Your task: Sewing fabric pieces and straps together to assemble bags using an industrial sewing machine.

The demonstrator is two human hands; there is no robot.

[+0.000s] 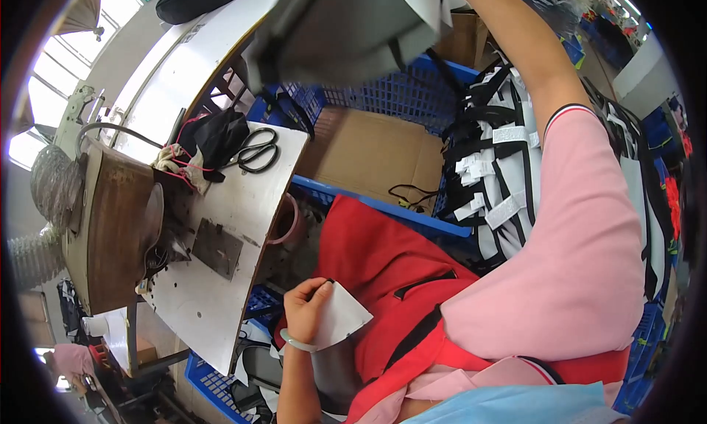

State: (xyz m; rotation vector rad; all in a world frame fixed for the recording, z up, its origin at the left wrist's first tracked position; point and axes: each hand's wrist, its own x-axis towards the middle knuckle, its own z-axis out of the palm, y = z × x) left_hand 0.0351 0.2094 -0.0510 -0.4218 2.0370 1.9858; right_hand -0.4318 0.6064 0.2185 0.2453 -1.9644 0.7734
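Observation:
My left hand (pixel 305 306) is closed on the edge of a white sheet-like piece (pixel 343 315), held over my lap beside the red apron (pixel 383 254). Whether the piece is cloth or plastic I cannot tell; grey material hangs just below it. My right arm (pixel 515 33) stretches up past the top edge, so the right hand is out of view. Near where that arm leaves the picture, a grey fabric piece with black straps (pixel 346 41) hangs blurred above a blue crate (pixel 383 212). What holds it up is hidden.
A sewing machine (pixel 118 225) stands on a white worktable (pixel 213 313) at left, with black scissors (pixel 259 151) and dark cloth on top. Cardboard (pixel 368 151) lines the crate. White-and-black strapped pieces (pixel 508 159) are piled at right. A pink bucket (pixel 286 221) sits below the table edge.

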